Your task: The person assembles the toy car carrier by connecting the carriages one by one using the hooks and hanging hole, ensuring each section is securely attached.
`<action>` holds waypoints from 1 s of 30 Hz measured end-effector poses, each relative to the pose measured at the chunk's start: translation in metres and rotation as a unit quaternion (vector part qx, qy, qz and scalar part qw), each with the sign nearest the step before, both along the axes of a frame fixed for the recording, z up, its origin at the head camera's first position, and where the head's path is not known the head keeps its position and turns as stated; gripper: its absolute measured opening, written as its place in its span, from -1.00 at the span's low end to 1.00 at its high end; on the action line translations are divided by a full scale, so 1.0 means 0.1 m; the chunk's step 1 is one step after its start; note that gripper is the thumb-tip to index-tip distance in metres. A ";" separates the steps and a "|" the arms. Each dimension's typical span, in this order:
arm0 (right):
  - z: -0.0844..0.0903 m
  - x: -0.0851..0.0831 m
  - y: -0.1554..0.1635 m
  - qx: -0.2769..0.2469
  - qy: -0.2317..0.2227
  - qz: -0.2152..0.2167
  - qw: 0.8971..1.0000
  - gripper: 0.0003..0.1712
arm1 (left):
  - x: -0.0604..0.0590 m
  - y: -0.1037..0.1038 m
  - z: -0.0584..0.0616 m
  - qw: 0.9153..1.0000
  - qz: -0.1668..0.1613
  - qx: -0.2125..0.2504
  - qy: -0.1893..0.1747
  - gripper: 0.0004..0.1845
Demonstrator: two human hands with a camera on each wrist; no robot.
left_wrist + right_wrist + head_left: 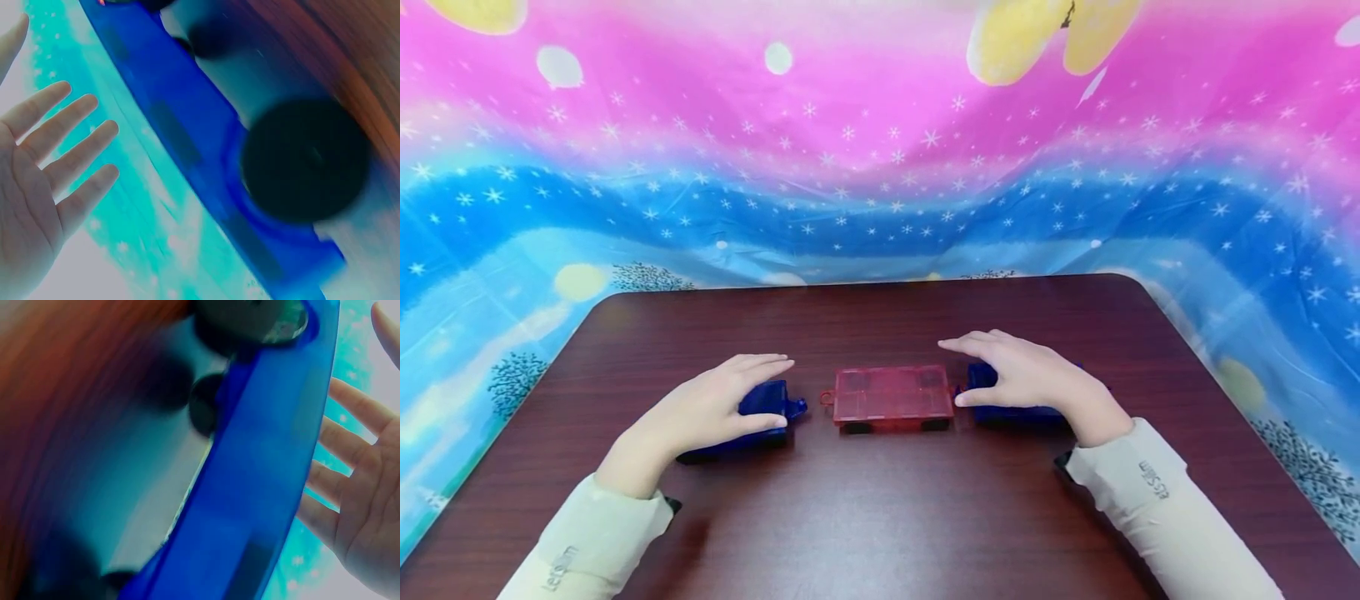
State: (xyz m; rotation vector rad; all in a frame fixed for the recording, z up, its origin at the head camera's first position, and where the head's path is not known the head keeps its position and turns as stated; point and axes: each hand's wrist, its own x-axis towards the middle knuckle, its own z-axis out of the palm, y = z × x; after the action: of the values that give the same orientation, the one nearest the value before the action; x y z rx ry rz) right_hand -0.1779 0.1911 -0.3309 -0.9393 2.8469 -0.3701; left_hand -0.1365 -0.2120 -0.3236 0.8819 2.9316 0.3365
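Three translucent wheeled toy cars stand in a row on a dark wooden table (880,517). The red car (891,393) is in the middle. My left hand (715,407) lies flat over the left blue car (769,398), fingers straight, thumb along its front side. My right hand (1030,375) covers the right blue car (981,377) in the same way. In the left wrist view the palm (44,162) is spread beside the blue car (187,125) and a black wheel (303,159). The right wrist view has the spread palm (356,487) beside the blue car (269,475).
A bright pink, blue and yellow starry cloth (880,150) hangs behind and around the table. The rounded far table edge (880,282) runs just behind the cars. Pale sleeves (1157,500) cover both forearms.
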 end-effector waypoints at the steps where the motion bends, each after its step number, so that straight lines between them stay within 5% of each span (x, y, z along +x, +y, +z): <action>1: 0.00 -0.01 -0.04 -0.001 -0.005 0.004 1.000 -0.12 | 0.01 -0.04 0.00 1.000 0.004 0.001 -0.001 -0.19; 13: 0.01 -0.08 -0.52 -0.016 -0.033 0.060 0.998 -0.10 | 0.11 -0.37 -0.06 0.998 0.053 -0.009 -0.030 -0.12; 30: -0.10 -0.07 -0.90 0.006 -0.078 0.094 0.992 -0.02 | 0.07 -0.45 -0.21 0.996 0.061 -0.032 -0.049 -0.07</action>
State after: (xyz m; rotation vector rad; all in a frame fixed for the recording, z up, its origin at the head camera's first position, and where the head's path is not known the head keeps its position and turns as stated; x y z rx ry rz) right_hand -0.1854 0.1011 -0.3405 -1.1133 2.5916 -0.3858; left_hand -0.1295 -0.2568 -0.3445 0.6613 2.8932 0.2816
